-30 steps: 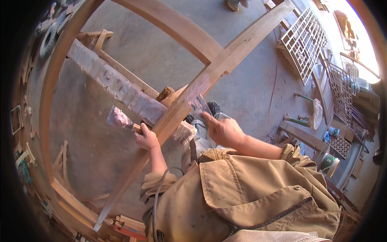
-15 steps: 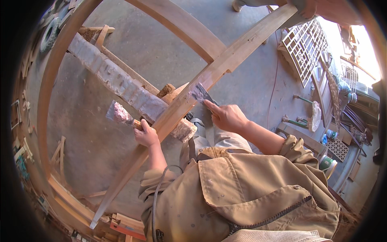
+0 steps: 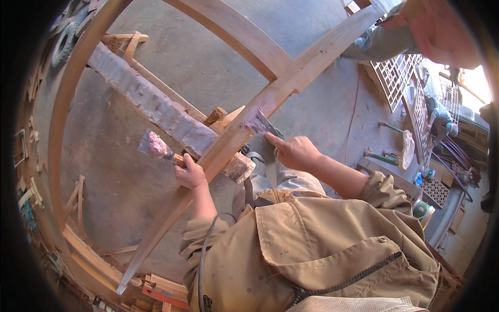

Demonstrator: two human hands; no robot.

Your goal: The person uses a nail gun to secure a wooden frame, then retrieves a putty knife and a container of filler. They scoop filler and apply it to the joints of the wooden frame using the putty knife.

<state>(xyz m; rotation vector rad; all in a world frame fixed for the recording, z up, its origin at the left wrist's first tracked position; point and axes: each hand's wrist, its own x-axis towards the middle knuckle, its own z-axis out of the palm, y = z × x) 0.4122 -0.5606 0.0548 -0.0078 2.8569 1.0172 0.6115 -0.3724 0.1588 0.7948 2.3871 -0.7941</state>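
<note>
My left hand [image 3: 191,172] is closed round the wooden handle of a putty knife [image 3: 156,145], whose wide blade carries a heap of pink putty [image 3: 157,143]. It is at the left side of a long wooden beam [image 3: 228,147]. In my right hand [image 3: 297,152] is a second putty knife [image 3: 261,124], its blade pressed flat against the beam. Pinkish putty smears show on the wood around that blade. The beam belongs to a curved wooden frame [image 3: 244,39] and runs slantwise across the view. My right fingers hide the second knife's handle.
A rough, putty-stained bench beam [image 3: 150,101] lies under the frame. At the upper right another person [image 3: 442,31] stands close to the beam's far end. Lattice panels [image 3: 395,78], a green-legged stool [image 3: 405,148] and a bucket [image 3: 422,210] are on the right. Lumber [image 3: 163,291] lies lower left.
The right-hand knife has shifted very slightly on the beam. The other person has moved further into view at the upper right. My left hand has hardly moved.
</note>
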